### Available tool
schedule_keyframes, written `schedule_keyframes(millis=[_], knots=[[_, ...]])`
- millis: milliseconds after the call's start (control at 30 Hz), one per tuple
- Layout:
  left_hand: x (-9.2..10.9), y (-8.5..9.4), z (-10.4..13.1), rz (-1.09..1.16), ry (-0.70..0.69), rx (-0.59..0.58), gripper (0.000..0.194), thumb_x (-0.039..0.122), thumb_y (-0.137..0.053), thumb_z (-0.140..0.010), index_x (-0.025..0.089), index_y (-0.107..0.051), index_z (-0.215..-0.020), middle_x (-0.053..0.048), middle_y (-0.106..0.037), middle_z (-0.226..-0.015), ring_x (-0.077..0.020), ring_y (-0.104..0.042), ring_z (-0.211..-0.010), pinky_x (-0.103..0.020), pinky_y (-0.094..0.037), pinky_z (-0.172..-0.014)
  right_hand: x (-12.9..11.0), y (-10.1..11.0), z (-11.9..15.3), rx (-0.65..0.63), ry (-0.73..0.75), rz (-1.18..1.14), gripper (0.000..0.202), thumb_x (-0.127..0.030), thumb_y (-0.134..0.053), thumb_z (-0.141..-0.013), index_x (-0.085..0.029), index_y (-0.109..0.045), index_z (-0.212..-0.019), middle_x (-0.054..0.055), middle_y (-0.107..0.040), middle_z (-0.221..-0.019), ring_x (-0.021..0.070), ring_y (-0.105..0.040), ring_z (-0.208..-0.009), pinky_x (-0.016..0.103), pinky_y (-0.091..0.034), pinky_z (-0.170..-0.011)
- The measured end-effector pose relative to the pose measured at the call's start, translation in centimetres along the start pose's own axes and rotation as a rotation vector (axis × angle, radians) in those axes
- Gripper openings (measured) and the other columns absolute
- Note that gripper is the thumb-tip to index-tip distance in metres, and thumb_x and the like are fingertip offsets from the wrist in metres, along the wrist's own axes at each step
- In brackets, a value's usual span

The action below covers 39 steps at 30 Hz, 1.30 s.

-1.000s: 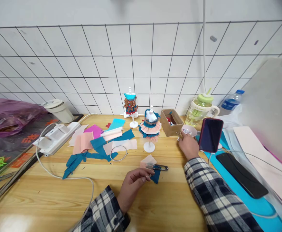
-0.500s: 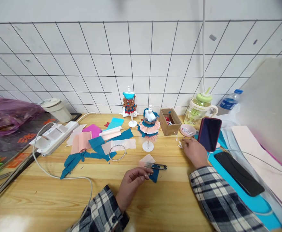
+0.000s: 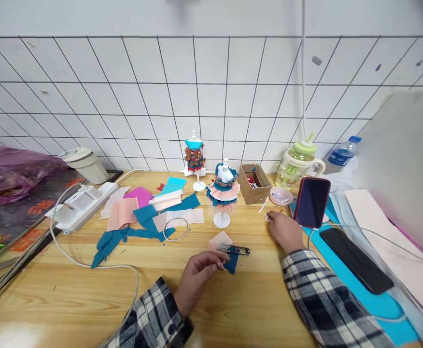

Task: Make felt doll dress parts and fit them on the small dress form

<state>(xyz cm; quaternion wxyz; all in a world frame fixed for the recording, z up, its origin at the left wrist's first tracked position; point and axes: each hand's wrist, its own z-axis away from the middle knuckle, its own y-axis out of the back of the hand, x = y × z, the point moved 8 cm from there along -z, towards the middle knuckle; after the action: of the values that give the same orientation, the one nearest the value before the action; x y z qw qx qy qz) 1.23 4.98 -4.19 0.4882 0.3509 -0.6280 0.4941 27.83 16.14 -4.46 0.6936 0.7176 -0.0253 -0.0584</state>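
Note:
My left hand [image 3: 200, 271] hovers at the front middle of the table, thumb and fingers pinched together; a tiny pale thing shows at the fingertips, too small to name. Just beyond it lie thread snips [image 3: 238, 250] with a dark handle, over pink and teal pieces of crepe paper [image 3: 232, 264]. My right hand [image 3: 285, 231] is low over the table at the right, its fingertips closed on a small white scrap [image 3: 267, 217]. A thin white strip [image 3: 263, 205] is just past those fingers. Behind stands a miniature dress form [image 3: 224, 193] in a ruffled teal and pink paper dress.
A second dressed form [image 3: 194, 159], a cardboard box [image 3: 255, 188] and a pink dish [image 3: 281, 195] stand at the back. A phone [image 3: 312, 202] leans upright by my right hand. Crepe paper strips [image 3: 149, 217], a metal ring [image 3: 176, 229] and a power strip [image 3: 84, 208] lie left.
My right hand has drawn slightly left and toward me, its fingers now at the white scrap. The white strip near the box now shows more plainly. My left hand has stayed put.

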Motion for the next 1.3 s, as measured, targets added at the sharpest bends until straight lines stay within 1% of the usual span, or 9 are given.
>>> schedule_keyframes(millis=[133,233,333,467,633,867,1033,1200,1300], knots=[[0.1,-0.2,0.0,-0.032,-0.019,-0.028,0.015,0.028,-0.063,-0.080,0.016,-0.070,-0.075,-0.010,-0.070,-0.098,-0.0282,-0.060,-0.101,-0.043,-0.040,-0.095,-1.4,0.5,-0.7,0.081,0.133,-0.075,0.043,-0.012,-0.040,-0.084,-0.025,-0.060,-0.120,0.006,-0.063,-0.121,0.0216,-0.060,-0.104,0.030,-0.045,-0.085],[0.3,-0.3,0.1,-0.055,-0.033,-0.033,0.015,0.028,-0.063,-0.081,0.016,-0.070,-0.075,-0.010,-0.070,-0.098,-0.0280,-0.060,-0.101,-0.043,-0.040,-0.095,-1.7,0.1,-1.9,0.036,0.253,-0.114,0.050,-0.009,-0.043,-0.081,-0.023,-0.056,-0.128,0.003,-0.053,-0.136,0.0209,-0.050,-0.119,0.031,-0.038,-0.099],[0.4,-0.2,0.1,-0.043,-0.027,-0.020,0.016,0.029,-0.063,-0.080,0.016,-0.069,-0.075,-0.011,-0.070,-0.098,-0.0287,-0.060,-0.102,-0.044,-0.041,-0.094,-0.7,-0.7,-1.9,-0.047,0.297,-0.124,0.047,-0.013,-0.045,-0.082,-0.022,-0.057,-0.127,0.001,-0.055,-0.134,0.0204,-0.052,-0.114,0.031,-0.038,-0.099],[0.5,-0.2,0.1,-0.015,-0.025,-0.021,0.016,0.030,-0.063,-0.080,0.015,-0.069,-0.075,-0.011,-0.071,-0.097,-0.0290,-0.060,-0.101,-0.044,-0.041,-0.094,0.4,-1.3,0.5,-0.080,0.358,-0.159,0.041,-0.028,-0.049,-0.087,-0.024,-0.057,-0.127,-0.001,-0.056,-0.132,0.0219,-0.055,-0.105,0.032,-0.041,-0.096],[0.2,0.0,0.0,-0.019,-0.025,-0.016,0.014,0.027,-0.063,-0.080,0.015,-0.068,-0.075,-0.011,-0.070,-0.098,-0.0286,-0.060,-0.102,-0.043,-0.040,-0.095,0.3,-1.0,2.8,0.056,0.256,-0.130,0.029,-0.026,-0.044,-0.092,-0.019,-0.067,-0.108,0.006,-0.068,-0.113,0.0207,-0.059,-0.099,0.030,-0.040,-0.092],[0.3,0.3,0.1,-0.011,-0.021,-0.003,0.014,0.027,-0.063,-0.080,0.014,-0.068,-0.075,-0.011,-0.071,-0.098,-0.0282,-0.061,-0.102,-0.043,-0.041,-0.095,-0.5,-0.5,1.3,0.088,0.168,-0.099,0.023,-0.015,-0.044,-0.089,-0.011,-0.065,-0.097,0.016,-0.066,-0.095,0.0246,-0.058,-0.095,0.032,-0.039,-0.084],[0.7,-0.2,0.3,-0.012,-0.041,-0.018,0.016,0.029,-0.065,-0.079,0.014,-0.068,-0.074,-0.011,-0.071,-0.095,-0.0277,-0.061,-0.100,-0.042,-0.042,-0.092,-1.2,3.3,-2.3,0.063,0.220,-0.200,0.013,-0.021,-0.054,-0.084,-0.015,-0.067,-0.084,0.008,-0.069,-0.084,0.0179,-0.061,-0.080,0.024,-0.040,-0.070],[1.0,-0.4,0.3,-0.024,-0.069,-0.034,0.017,0.031,-0.065,-0.079,0.014,-0.069,-0.073,-0.010,-0.071,-0.093,-0.0267,-0.062,-0.098,-0.040,-0.043,-0.092,-2.2,9.7,-7.9,0.223,0.115,-0.296,0.031,-0.038,-0.045,-0.089,-0.018,-0.066,-0.101,0.006,-0.071,-0.093,0.0161,-0.062,-0.079,0.023,-0.042,-0.065],[1.1,-0.3,0.3,-0.023,-0.079,-0.027,0.020,0.033,-0.066,-0.078,0.014,-0.068,-0.072,-0.010,-0.071,-0.091,-0.0265,-0.063,-0.096,-0.040,-0.043,-0.091,-3.0,10.7,-10.3,0.264,0.048,-0.304,0.035,-0.040,-0.047,-0.086,-0.018,-0.067,-0.104,0.007,-0.072,-0.095,0.0172,-0.064,-0.080,0.024,-0.044,-0.065]])
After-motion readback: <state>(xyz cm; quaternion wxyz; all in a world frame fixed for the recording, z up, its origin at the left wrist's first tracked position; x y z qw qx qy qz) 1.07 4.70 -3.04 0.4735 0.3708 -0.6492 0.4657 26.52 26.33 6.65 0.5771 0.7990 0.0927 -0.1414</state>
